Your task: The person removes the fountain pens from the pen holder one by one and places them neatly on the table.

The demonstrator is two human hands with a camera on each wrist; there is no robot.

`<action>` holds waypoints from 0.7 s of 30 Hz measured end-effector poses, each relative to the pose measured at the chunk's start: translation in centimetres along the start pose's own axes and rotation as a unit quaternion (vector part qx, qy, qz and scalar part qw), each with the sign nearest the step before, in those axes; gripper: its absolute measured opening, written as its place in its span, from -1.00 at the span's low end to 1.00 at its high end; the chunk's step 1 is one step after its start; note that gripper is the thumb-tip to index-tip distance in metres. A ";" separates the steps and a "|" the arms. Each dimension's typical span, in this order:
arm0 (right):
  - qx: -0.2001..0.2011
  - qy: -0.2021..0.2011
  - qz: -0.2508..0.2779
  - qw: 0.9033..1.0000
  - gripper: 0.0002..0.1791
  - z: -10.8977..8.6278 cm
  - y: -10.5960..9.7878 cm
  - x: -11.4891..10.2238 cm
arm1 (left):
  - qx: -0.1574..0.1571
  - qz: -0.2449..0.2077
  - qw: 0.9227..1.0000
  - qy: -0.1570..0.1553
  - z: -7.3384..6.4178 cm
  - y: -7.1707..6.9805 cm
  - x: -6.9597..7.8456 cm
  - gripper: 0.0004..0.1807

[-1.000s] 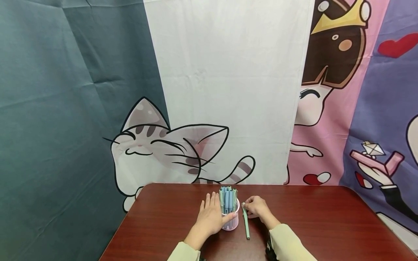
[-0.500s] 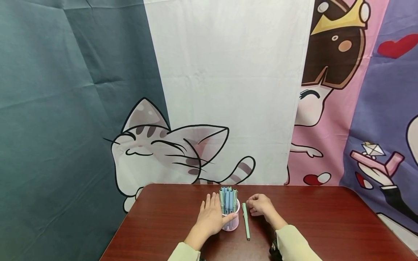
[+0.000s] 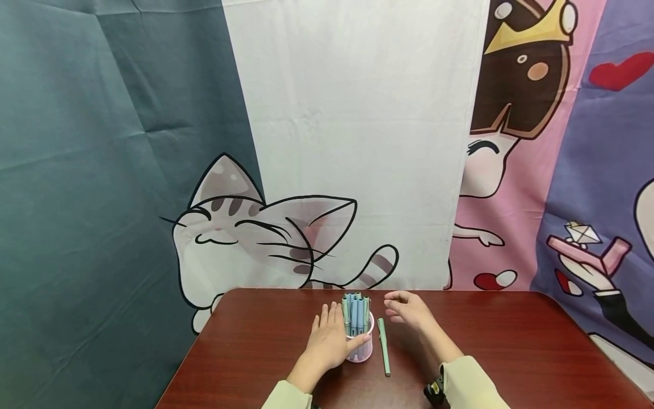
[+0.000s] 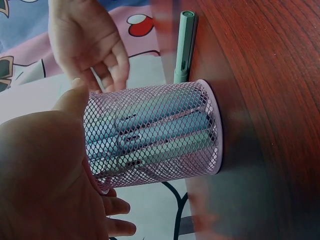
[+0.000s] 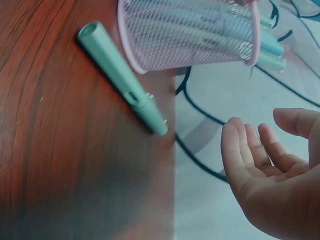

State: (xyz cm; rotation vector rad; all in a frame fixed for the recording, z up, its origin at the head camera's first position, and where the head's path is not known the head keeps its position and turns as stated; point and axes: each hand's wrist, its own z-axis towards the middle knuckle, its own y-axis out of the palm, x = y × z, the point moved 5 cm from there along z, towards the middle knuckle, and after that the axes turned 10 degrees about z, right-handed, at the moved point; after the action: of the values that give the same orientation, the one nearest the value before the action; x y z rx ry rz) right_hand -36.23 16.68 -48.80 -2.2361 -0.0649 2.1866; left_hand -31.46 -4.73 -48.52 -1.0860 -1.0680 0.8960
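Observation:
A pink mesh pen holder (image 4: 150, 132) stands upright on the table with several blue and green pens (image 3: 356, 315) in it. My left hand (image 3: 329, 339) rests against the holder's left side, fingers straight and thumb across its front near the rim. On the tabletop just right of the holder lies one green pen (image 3: 384, 347), its long side pointing toward me; the right wrist view shows the same green pen (image 5: 122, 77) lying apart from both hands. My right hand (image 3: 409, 309) hovers behind and right of that pen, fingers loosely bent and holding nothing.
The dark red wooden table (image 3: 245, 352) has its far edge close behind the holder. Behind it hangs a cloth backdrop (image 3: 357, 142) printed with a cat and other cartoon figures. A black wrist strap (image 3: 434, 392) sits at my right sleeve.
My right hand has let go of the green pen and moved up and away to the right, its fingers loosening. The pen stays on the table; my left hand has kept its place.

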 end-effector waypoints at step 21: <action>-0.072 -0.085 -0.015 0.994 -0.62 -2.6 2.6 -3.4 | 0.005 0.003 1.000 0.003 0.0 0.0 -0.1 0.20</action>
State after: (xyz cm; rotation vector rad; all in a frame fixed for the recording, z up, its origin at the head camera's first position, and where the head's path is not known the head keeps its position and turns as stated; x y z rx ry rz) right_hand -33.64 14.04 -45.44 -2.0949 -0.2659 2.4231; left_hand -31.46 -4.82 -48.50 -1.0844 -1.0552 0.9016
